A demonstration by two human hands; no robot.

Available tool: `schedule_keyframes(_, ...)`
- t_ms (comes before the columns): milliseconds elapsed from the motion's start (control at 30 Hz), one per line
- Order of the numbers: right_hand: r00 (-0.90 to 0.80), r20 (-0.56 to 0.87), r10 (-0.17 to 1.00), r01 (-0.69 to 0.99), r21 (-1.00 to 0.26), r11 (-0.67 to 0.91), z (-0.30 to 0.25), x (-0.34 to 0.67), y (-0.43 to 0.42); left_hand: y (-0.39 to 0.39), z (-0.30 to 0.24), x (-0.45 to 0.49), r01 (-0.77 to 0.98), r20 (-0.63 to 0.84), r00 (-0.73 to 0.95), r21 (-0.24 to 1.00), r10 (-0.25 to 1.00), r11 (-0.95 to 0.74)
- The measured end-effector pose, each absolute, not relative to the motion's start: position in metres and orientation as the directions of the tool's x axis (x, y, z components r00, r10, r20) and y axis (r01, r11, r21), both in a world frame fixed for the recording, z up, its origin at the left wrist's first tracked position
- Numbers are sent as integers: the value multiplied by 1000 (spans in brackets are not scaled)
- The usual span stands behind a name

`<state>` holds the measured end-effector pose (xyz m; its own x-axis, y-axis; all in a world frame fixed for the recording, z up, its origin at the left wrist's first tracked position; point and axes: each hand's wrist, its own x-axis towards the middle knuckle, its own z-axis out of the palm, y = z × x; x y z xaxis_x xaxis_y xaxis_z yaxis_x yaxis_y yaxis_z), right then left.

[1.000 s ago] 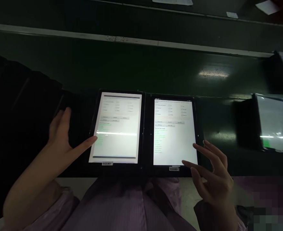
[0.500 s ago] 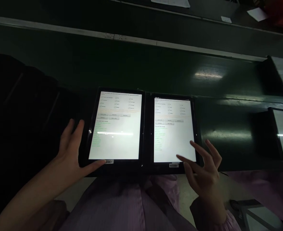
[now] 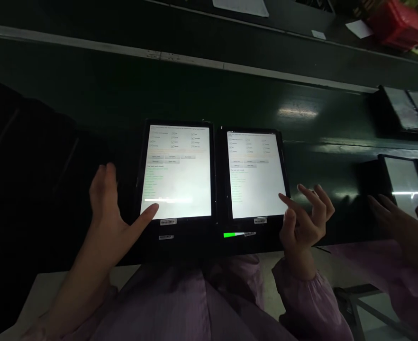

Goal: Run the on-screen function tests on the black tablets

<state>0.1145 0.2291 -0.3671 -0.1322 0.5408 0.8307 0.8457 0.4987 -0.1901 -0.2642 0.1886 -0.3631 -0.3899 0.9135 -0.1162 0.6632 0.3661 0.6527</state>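
Two tablets with lit white screens lie side by side in front of me, showing tick boxes, grey buttons and green text lines. My left hand [image 3: 111, 218] is open at the left tablet [image 3: 186, 184], its thumb over the lower left corner of the screen and its fingers apart beyond the left edge. At the lower right edge of the right tablet [image 3: 257, 189], my right hand [image 3: 306, 218] is open, index finger stretched to the screen and the others loosely bent. Below the tablets' near edges, barcode labels and a green-and-white lit strip [image 3: 229, 235] show on dark surfaces underneath.
At right, another person's hand [image 3: 404, 227] is beside more tablets [image 3: 408, 180]. Further tablets [image 3: 408, 106] lie behind those. A red bin [image 3: 399, 23] and papers [image 3: 358, 29] are at the back. Dark bulky shapes [image 3: 13, 156] fill the left side.
Both tablets have slid away from me, uncovering labels and a lit strip beneath. My right index finger has shifted towards the right tablet's edge. Another person's hand has come into view at right.
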Motion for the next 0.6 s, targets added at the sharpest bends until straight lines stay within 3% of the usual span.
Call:
schedule_keyframes(267,-377,683,626,757,-162,633,-341,101,206,174,-364,-281,597,-197,-404,683,893,421)
schedule_keyframes(600,-361,642,677,783,-185,593,-336,111,203,167,-365,-286,682,-112,-281,676,953,281)
